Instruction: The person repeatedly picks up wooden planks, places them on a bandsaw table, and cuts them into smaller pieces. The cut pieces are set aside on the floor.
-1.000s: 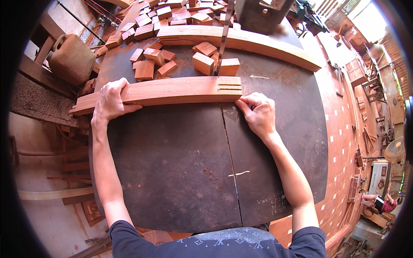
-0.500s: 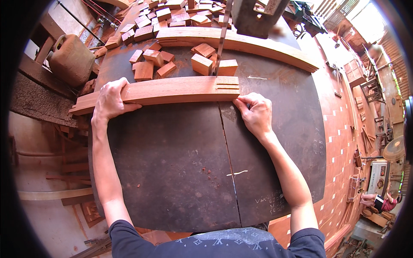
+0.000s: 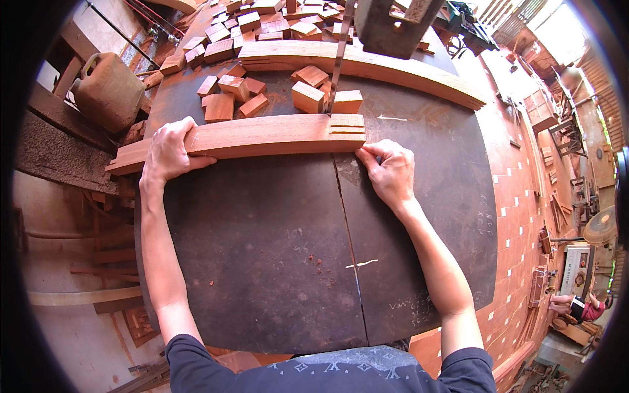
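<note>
A reddish wooden beam [image 3: 262,137] lies crosswise on a dark metal saw table [image 3: 262,249], with slots cut into its right end. My left hand [image 3: 170,152] is wrapped over the beam's left part, thumb along the near side. At the near right corner, my right hand [image 3: 390,164] is closed, thumb and fingertips pinching the beam's end. The upright bandsaw blade [image 3: 337,69] meets the beam just left of the slots. How deep the blade sits in the wood cannot be made out.
Small wood offcuts [image 3: 234,92] lie just beyond the beam. A second, longer beam [image 3: 367,64] lies behind them, with a heap of blocks [image 3: 275,27] farther back. The saw's guide housing [image 3: 396,29] hangs above. A dusty jerrycan [image 3: 108,92] stands left; a person [image 3: 583,308] is far right.
The beam has shifted very slightly away from me at its right end, against the blade. Both hands keep the same holds.
</note>
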Demonstrator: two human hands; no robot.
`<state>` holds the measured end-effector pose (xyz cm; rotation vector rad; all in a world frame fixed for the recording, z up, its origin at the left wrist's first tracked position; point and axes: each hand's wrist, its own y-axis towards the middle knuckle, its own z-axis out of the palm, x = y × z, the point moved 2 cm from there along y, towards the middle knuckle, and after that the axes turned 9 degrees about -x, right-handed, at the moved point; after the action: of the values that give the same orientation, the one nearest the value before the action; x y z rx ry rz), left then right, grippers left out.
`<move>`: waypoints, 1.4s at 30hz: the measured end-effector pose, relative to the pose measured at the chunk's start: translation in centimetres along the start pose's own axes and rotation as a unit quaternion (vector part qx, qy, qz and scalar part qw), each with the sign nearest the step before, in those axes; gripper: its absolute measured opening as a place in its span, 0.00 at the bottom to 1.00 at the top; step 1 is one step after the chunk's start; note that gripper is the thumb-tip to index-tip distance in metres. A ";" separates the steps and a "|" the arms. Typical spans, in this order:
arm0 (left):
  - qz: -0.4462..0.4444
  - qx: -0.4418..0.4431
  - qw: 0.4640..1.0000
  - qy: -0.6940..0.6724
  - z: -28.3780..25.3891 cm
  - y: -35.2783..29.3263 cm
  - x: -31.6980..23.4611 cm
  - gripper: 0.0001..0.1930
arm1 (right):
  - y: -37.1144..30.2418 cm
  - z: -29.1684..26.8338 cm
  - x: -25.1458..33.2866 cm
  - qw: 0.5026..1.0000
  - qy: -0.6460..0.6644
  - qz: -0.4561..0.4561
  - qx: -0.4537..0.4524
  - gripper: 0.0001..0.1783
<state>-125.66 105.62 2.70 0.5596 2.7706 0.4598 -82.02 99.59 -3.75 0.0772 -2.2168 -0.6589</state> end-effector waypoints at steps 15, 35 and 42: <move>-0.001 -0.003 1.000 0.000 -0.1 0.0 -0.3 0.32 | 0.1 0.1 -0.1 1.000 0.005 0.001 0.006 0.09; 0.006 -0.002 1.000 -0.009 0.1 0.0 0.3 0.32 | 0.2 0.2 -0.3 1.000 0.009 0.010 0.010 0.09; 0.000 0.000 1.000 -0.001 -0.1 0.3 -0.2 0.32 | 0.3 0.4 -0.4 1.000 -0.012 0.005 0.002 0.10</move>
<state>-125.45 105.80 2.93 0.5587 2.7682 0.4585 -81.98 100.09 -4.07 0.0613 -2.2400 -0.6529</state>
